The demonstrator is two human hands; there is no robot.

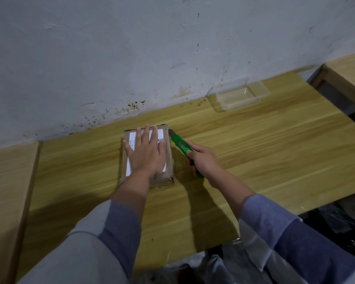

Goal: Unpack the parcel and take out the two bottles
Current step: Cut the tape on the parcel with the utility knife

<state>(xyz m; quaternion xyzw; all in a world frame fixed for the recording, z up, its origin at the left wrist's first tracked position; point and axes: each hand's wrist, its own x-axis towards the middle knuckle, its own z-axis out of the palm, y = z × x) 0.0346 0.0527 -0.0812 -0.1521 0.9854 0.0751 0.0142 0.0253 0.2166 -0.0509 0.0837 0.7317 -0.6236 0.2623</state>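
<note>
A small brown cardboard parcel (162, 181) wrapped in clear tape, with a white shipping label on top, lies flat on the wooden table (254, 152). My left hand (147, 152) rests palm-down on the label, fingers spread. My right hand (203, 162) grips a green utility knife (179, 143) just right of the parcel. The blade tip touches the parcel's far right top corner. The parcel is closed and no bottles are visible.
A clear plastic container (237, 96) sits at the back right against the stained white wall (131, 58). Another wooden surface (8, 177) adjoins on the left and one more (348, 68) at far right. The table's front edge drops to a dark floor.
</note>
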